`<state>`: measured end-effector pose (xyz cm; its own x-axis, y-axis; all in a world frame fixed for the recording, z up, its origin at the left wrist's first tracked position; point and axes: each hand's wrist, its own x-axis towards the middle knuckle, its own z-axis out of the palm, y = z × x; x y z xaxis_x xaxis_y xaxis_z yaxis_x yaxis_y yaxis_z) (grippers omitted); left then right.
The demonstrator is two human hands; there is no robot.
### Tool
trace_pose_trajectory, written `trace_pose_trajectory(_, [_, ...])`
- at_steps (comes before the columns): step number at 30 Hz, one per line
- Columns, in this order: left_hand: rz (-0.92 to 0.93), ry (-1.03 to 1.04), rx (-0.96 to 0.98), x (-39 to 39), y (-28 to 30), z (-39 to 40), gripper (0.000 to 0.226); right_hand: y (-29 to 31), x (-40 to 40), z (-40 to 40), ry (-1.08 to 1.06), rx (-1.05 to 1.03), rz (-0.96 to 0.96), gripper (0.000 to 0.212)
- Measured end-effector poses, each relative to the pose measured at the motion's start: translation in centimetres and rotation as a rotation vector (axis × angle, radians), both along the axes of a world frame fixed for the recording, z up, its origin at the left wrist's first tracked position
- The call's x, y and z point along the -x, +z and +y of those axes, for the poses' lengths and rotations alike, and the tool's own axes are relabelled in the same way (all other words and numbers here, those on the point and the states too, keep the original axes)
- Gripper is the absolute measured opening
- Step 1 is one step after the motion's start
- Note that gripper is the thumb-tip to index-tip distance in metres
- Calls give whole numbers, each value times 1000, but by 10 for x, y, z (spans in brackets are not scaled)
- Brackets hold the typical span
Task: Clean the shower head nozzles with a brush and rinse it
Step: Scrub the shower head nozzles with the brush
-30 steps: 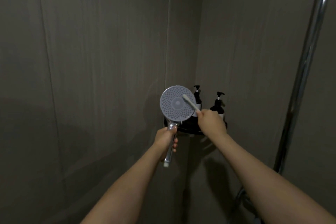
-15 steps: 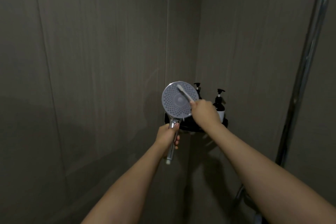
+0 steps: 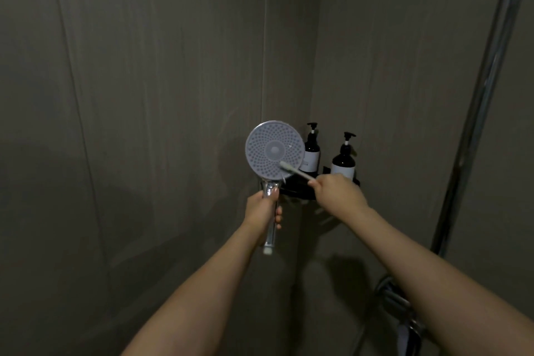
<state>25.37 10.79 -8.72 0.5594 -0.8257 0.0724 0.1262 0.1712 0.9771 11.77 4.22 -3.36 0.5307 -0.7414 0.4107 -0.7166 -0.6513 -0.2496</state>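
A round grey shower head (image 3: 271, 150) with many small nozzles faces me, held upright in front of the shower corner. My left hand (image 3: 261, 209) grips its chrome handle just below the disc. My right hand (image 3: 336, 191) pinches the handle of a white brush (image 3: 294, 170), a slim toothbrush-like tool. The brush's head lies against the lower right part of the nozzle face. The handle's lower end sticks out under my left hand.
Two dark pump bottles (image 3: 312, 150) (image 3: 344, 160) stand on a black corner shelf (image 3: 300, 193) right behind the shower head. A chrome riser rail (image 3: 479, 113) runs up the right wall, with a chrome valve (image 3: 396, 298) at the lower right. Grey tiled walls surround everything.
The brush head has swept from the upper right of the nozzle face down to its lower right. My right hand has dropped and moved right. My left hand keeps its grip on the handle.
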Motion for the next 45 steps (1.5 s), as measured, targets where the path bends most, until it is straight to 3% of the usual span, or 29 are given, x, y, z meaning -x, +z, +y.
trace_pose_trajectory(6, [24,-3,-14,14,-4,3,23,-22,19,5,8,-28,-5,36])
trace_pose_trajectory(15, [35,31,-68,33,-29,10,23,-46,41,8,-22,-120,-297,41])
trace_pose_trajectory(21, [38,65,-95,43,-47,11,26,-79,30,7,43,-20,-173,38])
trace_pose_trajectory(29, [71,105,-141,52,-89,33,21,-125,36,21,50,-99,-106,37])
trace_pose_trajectory(36, [90,11,-159,67,-111,41,19,-155,52,39,-21,-240,-150,35])
trace_pose_trajectory(45, [111,-99,-200,79,-187,51,20,-230,70,71,-140,-298,-122,36])
